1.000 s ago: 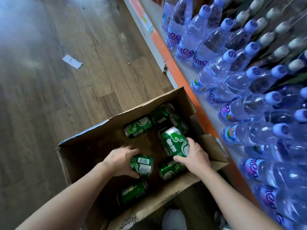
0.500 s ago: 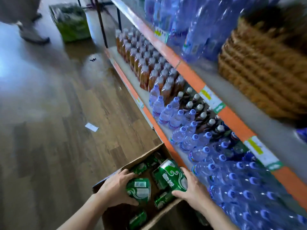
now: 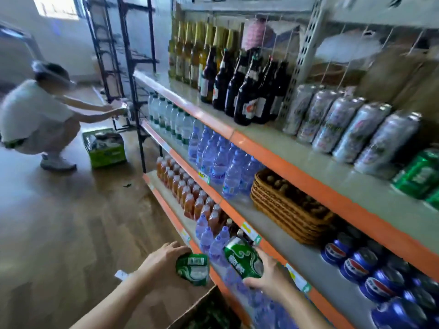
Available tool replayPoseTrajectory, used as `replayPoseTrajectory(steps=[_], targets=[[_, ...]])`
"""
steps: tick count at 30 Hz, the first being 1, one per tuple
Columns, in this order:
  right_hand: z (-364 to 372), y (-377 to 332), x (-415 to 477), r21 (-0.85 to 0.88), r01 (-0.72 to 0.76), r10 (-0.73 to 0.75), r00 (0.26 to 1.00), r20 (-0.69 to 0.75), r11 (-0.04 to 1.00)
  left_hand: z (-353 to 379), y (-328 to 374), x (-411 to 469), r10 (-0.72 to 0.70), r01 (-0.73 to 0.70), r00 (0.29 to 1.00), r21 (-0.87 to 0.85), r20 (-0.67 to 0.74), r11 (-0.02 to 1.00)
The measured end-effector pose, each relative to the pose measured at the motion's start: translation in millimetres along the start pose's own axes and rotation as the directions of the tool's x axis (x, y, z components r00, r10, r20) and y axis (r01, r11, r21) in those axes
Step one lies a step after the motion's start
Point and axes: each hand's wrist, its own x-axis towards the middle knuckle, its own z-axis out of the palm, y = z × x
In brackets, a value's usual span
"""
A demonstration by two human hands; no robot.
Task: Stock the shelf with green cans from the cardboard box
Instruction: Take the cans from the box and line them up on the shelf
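- Box [image 3: 202, 307]: at bottom edge, flap open. Interior dark, with green shapes inside; count not legible.
- Left hand [image 3: 161, 260]: grip clamped round left can [image 3: 193, 269], barcode up, just above the box.
- Right hand [image 3: 268, 276]: grip clamped round right can [image 3: 243, 260], tilted, near the shelf [image 3: 308, 167] front.
- Green cans in hand: 2.
- Shelved green cans [image 3: 418, 174]: 2 in view on the top tier, far right.
- Basket [image 3: 280, 210]: on the middle tier, holds brown items, blurred.
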Motion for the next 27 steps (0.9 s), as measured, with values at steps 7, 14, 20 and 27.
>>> replayPoseTrajectory(steps=[7, 14, 20, 27], targets=[[-71.4, -37.2, -35.9, 0.049, 0.045, -0.037, 0.985, -0.167, 0.998, -85.7, 46.3, 3.8, 0.150, -0.145, 0.982, 0.046, -0.118, 0.988], [-122.7, -50.5, -69.4, -0.012, 0.051, -0.053, 0.970, -0.239, 0.999, -129.7, 74.9, -0.1, 0.204, -0.203, 0.971, 0.017, -0.125, 0.979], [-175.1, -44.5, -93.4, -0.040, 0.066, -0.074, 0.961, -0.265, 0.997, -174.4, 127.0, 6.8, 0.275, -0.278, 0.950, 0.002, -0.145, 0.961], [-243.9, -2.1, -127.4, -0.020, 0.038, -0.043, 0.933, -0.357, 0.999, -198.0, 208.2, 46.8, 0.362, -0.356, 0.912, 0.066, -0.194, 0.932]])
